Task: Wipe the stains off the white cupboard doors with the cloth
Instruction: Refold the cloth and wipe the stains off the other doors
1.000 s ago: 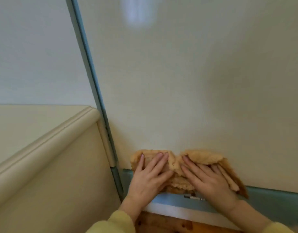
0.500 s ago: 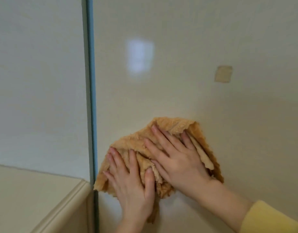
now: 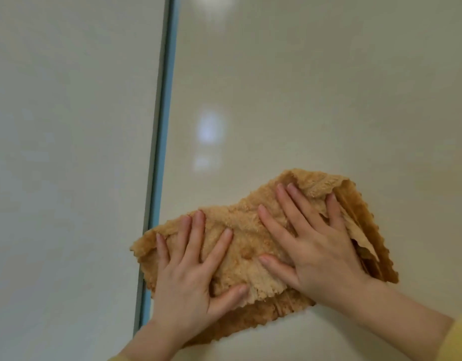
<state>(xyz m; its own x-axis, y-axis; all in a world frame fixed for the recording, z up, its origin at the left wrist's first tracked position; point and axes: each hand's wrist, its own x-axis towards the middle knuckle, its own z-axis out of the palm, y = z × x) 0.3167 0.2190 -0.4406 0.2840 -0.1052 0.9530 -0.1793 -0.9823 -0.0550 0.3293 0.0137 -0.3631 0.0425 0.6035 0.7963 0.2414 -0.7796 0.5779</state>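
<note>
Tan cloth [image 3: 246,227] pressed to a white cupboard door [image 3: 315,87], lower centre of the frame.

The left hand [image 3: 190,277] and right hand [image 3: 321,248] lie flat on the cloth with fingers straight and spread, pressing it and pinching nothing. The cloth is bunched, with loose folded layers at its right edge. Its left edge reaches the blue-grey strip [image 3: 162,126] that separates this door from the neighbouring door [image 3: 68,126], left of frame. Likely risks: with no grip on it, the cloth may slide or bunch under the palms, so part of the door goes unwiped. The left edge may drag grime into the strip. The light reflection [image 3: 210,128], upper centre, may hide faint stains, and none can be made out here.
</note>
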